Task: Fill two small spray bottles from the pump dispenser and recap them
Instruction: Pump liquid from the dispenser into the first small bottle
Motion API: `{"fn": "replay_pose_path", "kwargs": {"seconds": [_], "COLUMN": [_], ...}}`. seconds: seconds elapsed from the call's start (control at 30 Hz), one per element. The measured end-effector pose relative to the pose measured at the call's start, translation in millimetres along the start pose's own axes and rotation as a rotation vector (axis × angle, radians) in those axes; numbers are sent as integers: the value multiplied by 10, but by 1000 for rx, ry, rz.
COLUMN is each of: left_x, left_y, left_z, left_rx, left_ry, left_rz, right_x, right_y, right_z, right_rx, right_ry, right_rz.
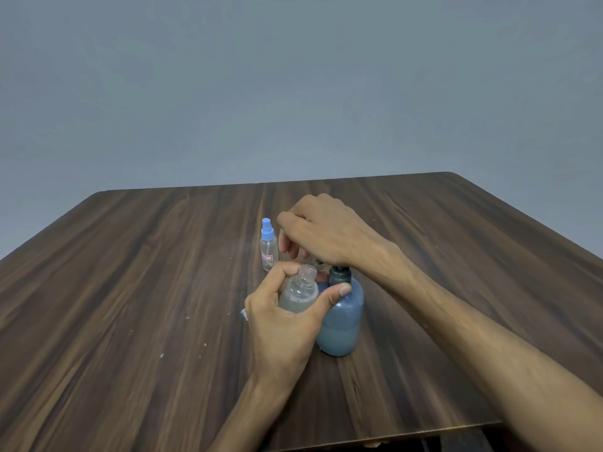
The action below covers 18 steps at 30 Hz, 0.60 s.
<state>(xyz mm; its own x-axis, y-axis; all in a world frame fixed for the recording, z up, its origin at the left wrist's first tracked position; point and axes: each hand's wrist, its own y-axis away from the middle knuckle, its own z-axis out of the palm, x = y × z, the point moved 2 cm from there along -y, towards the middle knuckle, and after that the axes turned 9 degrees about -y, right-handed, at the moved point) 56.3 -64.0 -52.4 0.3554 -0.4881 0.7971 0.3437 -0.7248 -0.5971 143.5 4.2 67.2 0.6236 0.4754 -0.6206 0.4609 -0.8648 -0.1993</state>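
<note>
Left hand (pixel 287 316), centre of frame, grips an uncapped clear spray bottle (pixel 301 290), fingers and thumb wrapped round its body. The bottle tilts slightly, threaded neck open at the top, cloudy liquid in its lower part. It sits just beside and touching the blue pump dispenser (pixel 342 316), which stands upright on the wooden table (pixel 130 305), right of centre, partly filled with pale liquid. Right hand (pixel 323 233) is on top of the dispenser's dark pump head (pixel 339 275), palm down over it, fingers loosely curled and hanging past the nozzle toward the open bottle neck; cannot tell whether they grasp anything. Second small spray bottle (pixel 269 247) with a blue spray cap stands upright behind, above centre-left of the hands, apart from them, red-edged label on its side. A small clear piece (pixel 244 314) shows at the left hand's outer edge; too hidden to identify.
</note>
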Motion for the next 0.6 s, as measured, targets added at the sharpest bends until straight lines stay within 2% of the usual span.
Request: {"fn": "replay_pose_path", "kwargs": {"seconds": [0.2, 0.37, 0.6], "left_x": [30, 26, 36], "left_y": [13, 10, 14], "left_z": [1, -2, -6], "left_rx": [-2, 3, -3], "left_ry": [16, 6, 22], "left_rz": [-7, -11, -13], "right_x": [-27, -4, -20], "right_y": [2, 2, -7], "right_z": [-76, -4, -56], "right_rx": [54, 4, 26], "right_ry": [7, 24, -17], "right_rz": [-41, -8, -18]}}
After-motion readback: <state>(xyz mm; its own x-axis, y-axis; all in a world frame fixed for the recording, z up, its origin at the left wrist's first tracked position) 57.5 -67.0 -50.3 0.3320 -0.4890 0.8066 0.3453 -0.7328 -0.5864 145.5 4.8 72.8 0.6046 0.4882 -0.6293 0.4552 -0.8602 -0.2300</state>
